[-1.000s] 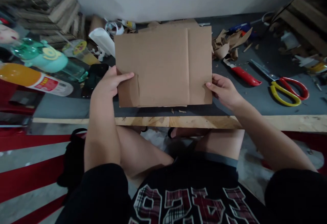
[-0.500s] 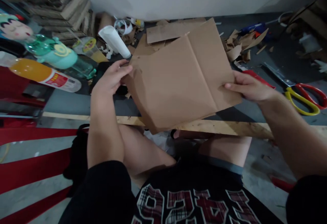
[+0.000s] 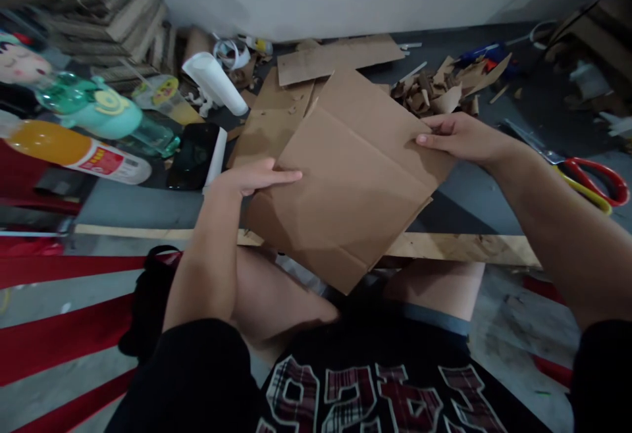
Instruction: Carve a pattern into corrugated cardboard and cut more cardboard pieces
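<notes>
A creased brown cardboard sheet [image 3: 345,170] is tilted over the table's front edge, one corner pointing down toward my lap. My left hand [image 3: 259,176] grips its left side, with a finger stretched over the top face and the other fingers partly hidden. At the upper right edge, my right hand [image 3: 449,135] pinches the same sheet between thumb and fingers. Behind it, more flat cardboard [image 3: 269,110] lies on the table.
Left are an orange drink bottle [image 3: 79,150], a green bottle [image 3: 118,114], a black phone [image 3: 192,156] and a white roll [image 3: 216,83]. Cardboard scraps [image 3: 444,91] lie at back right; scissors [image 3: 587,179] rest at right. A wooden strip [image 3: 459,247] lines the front edge.
The cardboard sheet has turned, its lower corner swinging right and nearer my lap. My left hand has moved right and closer to me; my right hand has shifted slightly up and left.
</notes>
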The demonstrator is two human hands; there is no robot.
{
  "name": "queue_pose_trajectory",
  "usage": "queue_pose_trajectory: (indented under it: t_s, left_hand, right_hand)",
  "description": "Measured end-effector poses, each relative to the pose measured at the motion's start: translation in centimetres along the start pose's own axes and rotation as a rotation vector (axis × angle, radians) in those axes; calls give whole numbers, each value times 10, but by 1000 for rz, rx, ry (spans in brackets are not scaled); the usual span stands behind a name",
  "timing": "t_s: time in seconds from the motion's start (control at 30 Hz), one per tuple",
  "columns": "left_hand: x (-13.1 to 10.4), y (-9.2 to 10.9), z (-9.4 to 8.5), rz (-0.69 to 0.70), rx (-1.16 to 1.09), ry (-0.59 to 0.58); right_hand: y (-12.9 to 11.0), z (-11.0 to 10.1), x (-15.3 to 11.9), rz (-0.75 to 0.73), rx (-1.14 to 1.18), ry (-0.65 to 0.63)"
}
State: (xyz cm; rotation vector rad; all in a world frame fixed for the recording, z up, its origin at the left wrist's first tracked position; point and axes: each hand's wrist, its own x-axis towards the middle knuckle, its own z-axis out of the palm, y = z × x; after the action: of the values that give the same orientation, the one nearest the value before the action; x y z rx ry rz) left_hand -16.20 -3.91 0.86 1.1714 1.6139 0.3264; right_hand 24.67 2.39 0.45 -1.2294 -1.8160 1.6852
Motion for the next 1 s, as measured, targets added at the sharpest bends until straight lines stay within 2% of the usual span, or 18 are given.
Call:
queue_pose_trajectory:
  t_s: [0.07,0.2,0.27,0.37,0.43,0.53,0.63,0.73,0.87,0.93,1.0]
  left_hand:
    - [-2,2,7,20,-44,-72]
    - [5,8,37,115,-268,-58]
    - [12,10,57,187,-385,-78]
    - [20,11,78,300,-488,47]
    - [22,9,81,370,-495,131]
    - [22,3,71,408,-410,197]
    - [24,1,61,355,-348,253]
    - [27,2,63,259,-316,219]
    - [29,6,74,232,-299,163]
    - [30,6,75,218,-261,173]
    - [32,5,71,216,-162,224]
  right_hand:
    - [7,-3,5,-54,-121,-20]
    - [10,-6,17,-131,-391,-80]
    - [5,-8,26,-167,-635,10]
    - [-7,-17,29,-96,-1096,238]
    - [-11,-29,20,0,-1245,400]
    - [-2,-45,-5,193,-1274,525]
    - [18,-51,-27,330,-1262,501]
    - [38,-47,-38,297,-1233,467]
    - [53,-41,-46,122,-1259,482]
    - [54,-39,-50,132,-1283,524]
    - [53,-35,-56,208,-1305,522]
